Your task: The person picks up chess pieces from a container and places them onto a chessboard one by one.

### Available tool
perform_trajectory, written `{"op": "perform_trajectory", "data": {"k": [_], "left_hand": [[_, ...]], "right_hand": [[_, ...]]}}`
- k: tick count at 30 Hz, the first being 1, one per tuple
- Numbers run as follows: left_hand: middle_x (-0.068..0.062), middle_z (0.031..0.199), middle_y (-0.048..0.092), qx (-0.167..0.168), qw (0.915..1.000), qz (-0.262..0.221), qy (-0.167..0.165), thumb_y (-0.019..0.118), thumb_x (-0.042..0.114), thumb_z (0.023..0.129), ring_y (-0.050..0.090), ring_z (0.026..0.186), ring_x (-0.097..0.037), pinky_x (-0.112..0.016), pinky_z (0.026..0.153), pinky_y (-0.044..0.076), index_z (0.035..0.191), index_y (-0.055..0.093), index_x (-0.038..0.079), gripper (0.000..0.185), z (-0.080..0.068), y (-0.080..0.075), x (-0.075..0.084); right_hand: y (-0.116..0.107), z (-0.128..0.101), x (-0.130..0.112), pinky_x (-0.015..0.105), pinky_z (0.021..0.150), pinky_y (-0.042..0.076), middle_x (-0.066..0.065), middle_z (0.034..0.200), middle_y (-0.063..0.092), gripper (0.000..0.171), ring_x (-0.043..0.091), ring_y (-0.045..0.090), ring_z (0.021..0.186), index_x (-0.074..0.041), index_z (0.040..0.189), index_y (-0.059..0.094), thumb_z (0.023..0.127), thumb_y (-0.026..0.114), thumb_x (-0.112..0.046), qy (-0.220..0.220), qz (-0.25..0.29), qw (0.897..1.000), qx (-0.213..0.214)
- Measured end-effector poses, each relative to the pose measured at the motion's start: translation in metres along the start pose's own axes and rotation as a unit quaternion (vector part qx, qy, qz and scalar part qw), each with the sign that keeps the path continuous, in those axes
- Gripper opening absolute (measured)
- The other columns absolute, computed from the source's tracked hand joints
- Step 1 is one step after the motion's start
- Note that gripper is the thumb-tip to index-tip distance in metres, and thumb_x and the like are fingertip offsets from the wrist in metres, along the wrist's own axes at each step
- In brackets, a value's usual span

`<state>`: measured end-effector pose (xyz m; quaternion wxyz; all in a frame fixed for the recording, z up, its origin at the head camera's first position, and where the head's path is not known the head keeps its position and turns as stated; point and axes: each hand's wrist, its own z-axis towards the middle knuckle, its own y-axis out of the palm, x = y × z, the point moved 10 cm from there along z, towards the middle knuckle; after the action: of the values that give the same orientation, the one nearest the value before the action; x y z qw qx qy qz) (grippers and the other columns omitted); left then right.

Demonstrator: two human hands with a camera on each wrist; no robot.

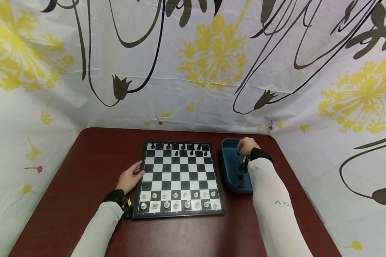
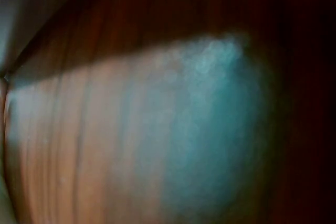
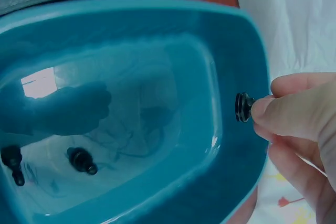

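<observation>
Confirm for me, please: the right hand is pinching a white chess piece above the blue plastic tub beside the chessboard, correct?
Not quite: the chess piece pinched by the right hand is black, not white, as the right wrist view shows. It is indeed above the blue plastic tub beside the chessboard.

Chessboard [image 1: 179, 178] sits mid-table [image 1: 83, 185]. Tub [image 1: 229, 167] lies just beside it at 3 o'clock — two pieces [image 3: 79, 160] inside on its floor. One set of pieces [image 1: 179, 149] fills the board's 12 o'clock rows, the other set [image 1: 178, 200] the 6 o'clock rows. Left hand [image 1: 130, 176] rests at the board's 9 o'clock edge; right hand [image 1: 246, 146] is over the tub's 12 o'clock end w/ a piece [image 3: 243, 107] — curtain [image 1: 193, 64] behind.
</observation>
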<state>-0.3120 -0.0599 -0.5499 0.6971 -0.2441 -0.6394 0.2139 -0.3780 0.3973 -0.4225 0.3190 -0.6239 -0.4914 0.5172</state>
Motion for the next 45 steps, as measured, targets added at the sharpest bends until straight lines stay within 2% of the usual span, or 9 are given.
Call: {"op": "perform_trajectory", "data": {"k": [6, 15, 21, 26, 32, 37, 45], "left_hand": [[-0.021, 0.122, 0.055, 0.004, 1.0, 0.0, 0.0, 0.057, 0.033, 0.089, 0.056, 0.108, -0.032, -0.046, 0.086, 0.047, 0.136, 0.043, 0.014, 0.053, 0.0, 0.0, -0.003], [-0.021, 0.124, 0.053, -0.014, 0.9997, -0.011, -0.016, 0.057, 0.031, 0.089, 0.056, 0.108, -0.032, -0.045, 0.087, 0.047, 0.137, 0.041, 0.014, 0.054, -0.005, 0.007, -0.005], [-0.021, 0.124, 0.054, -0.008, 0.9996, -0.011, -0.024, 0.058, 0.03, 0.088, 0.057, 0.107, -0.031, -0.044, 0.087, 0.048, 0.137, 0.042, 0.014, 0.053, -0.004, 0.006, -0.005], [-0.02, 0.124, 0.054, -0.006, 0.9995, -0.016, -0.027, 0.059, 0.032, 0.088, 0.058, 0.106, -0.031, -0.043, 0.087, 0.048, 0.137, 0.042, 0.016, 0.054, -0.003, 0.007, -0.007], [-0.02, 0.123, 0.054, -0.001, 0.9995, -0.024, -0.021, 0.059, 0.031, 0.088, 0.057, 0.107, -0.031, -0.044, 0.087, 0.048, 0.136, 0.043, 0.016, 0.053, -0.002, 0.006, -0.005], [-0.02, 0.122, 0.055, 0.01, 0.9996, -0.024, -0.014, 0.059, 0.03, 0.087, 0.057, 0.106, -0.031, -0.044, 0.086, 0.048, 0.135, 0.044, 0.016, 0.052, -0.002, 0.002, -0.003], [-0.019, 0.123, 0.055, 0.008, 0.9998, -0.015, -0.012, 0.059, 0.031, 0.088, 0.056, 0.108, -0.031, -0.044, 0.087, 0.047, 0.136, 0.043, 0.016, 0.052, -0.003, -0.001, -0.005]], "right_hand": [[-0.008, 0.004, -0.024, 0.036, 0.066, 0.051, 0.019, 0.096, 0.063, 0.017, 0.028, 0.057, 0.082, 0.004, 0.094, 0.067, 0.077, 0.063, 0.002, -0.03, 0.002, 0.999, 0.01], [-0.009, 0.015, -0.064, 0.035, 0.065, 0.049, 0.02, 0.093, 0.062, 0.016, 0.029, 0.056, 0.08, 0.005, 0.092, 0.067, 0.078, 0.061, 0.005, -0.08, -0.012, 0.996, 0.027], [-0.001, 0.028, -0.093, 0.035, 0.066, 0.047, 0.017, 0.09, 0.063, 0.016, 0.028, 0.056, 0.082, 0.001, 0.09, 0.067, 0.078, 0.057, 0.005, -0.098, -0.025, 0.995, 0.028], [0.014, 0.041, -0.12, 0.035, 0.07, 0.047, 0.016, 0.096, 0.063, 0.02, 0.028, 0.056, 0.086, 0.0, 0.094, 0.068, 0.079, 0.056, 0.004, -0.107, -0.03, 0.994, 0.018], [0.029, 0.054, -0.156, 0.033, 0.066, 0.047, 0.014, 0.093, 0.064, 0.017, 0.024, 0.056, 0.08, -0.001, 0.092, 0.068, 0.079, 0.057, 0.003, -0.139, -0.032, 0.99, 0.007], [0.037, 0.06, -0.183, 0.031, 0.066, 0.047, 0.013, 0.094, 0.064, 0.018, 0.023, 0.056, 0.079, -0.002, 0.093, 0.068, 0.081, 0.057, 0.004, -0.151, -0.031, 0.988, 0.006], [0.055, 0.063, -0.221, 0.032, 0.068, 0.049, 0.011, 0.093, 0.064, 0.018, 0.023, 0.058, 0.082, -0.002, 0.09, 0.068, 0.081, 0.055, 0.007, -0.191, -0.04, 0.981, -0.004]]}}
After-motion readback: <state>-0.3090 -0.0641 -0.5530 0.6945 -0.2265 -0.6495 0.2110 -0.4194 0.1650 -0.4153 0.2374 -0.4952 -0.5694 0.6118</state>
